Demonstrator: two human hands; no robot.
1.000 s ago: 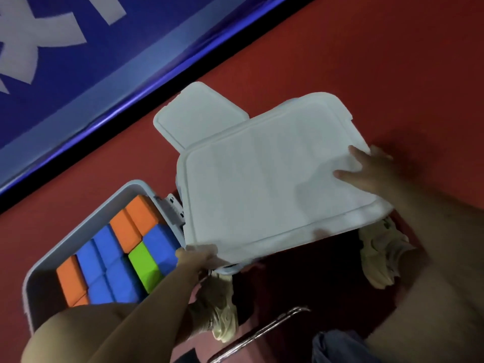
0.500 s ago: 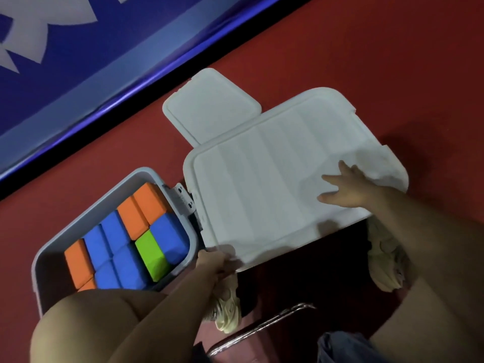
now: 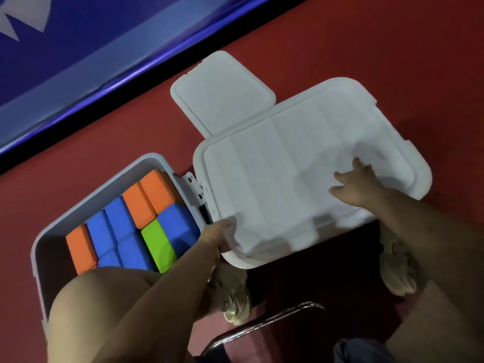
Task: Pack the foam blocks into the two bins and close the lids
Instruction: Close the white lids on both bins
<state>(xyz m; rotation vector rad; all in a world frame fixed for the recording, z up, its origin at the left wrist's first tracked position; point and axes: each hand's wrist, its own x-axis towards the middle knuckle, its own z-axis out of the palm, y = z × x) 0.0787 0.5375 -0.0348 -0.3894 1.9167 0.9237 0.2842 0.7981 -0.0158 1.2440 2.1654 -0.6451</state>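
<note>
Red floor [image 3: 366, 43] fills most of the view, and a blue wall [image 3: 78, 48] with a shiny blue strip runs along its far edge. Two white bins sit on the floor near the person's feet.

Up on the big lid [image 3: 288, 179] is the right hand [image 3: 356, 183]. Its fingers are spread out flat and they press down on the top of the lid. The left hand [image 3: 220, 235] grips the near left corner of that same lid, with its fingers curled over the edge.

This lid lies flat on top of the right bin, so the bin under it is hidden. Its long side runs from the near left to the far right. A second, smaller-looking lid [image 3: 222, 93] lies flat on the floor, just past the big one, toward the wall.

Beside them sits the left bin [image 3: 104, 184], with its top open. Its long side runs the same way, and it is full of foam blocks [image 3: 123, 231] in orange, blue and green, packed tight in rows.

A pale shoe [image 3: 398, 268] shows by the near edge of the big lid.
</note>
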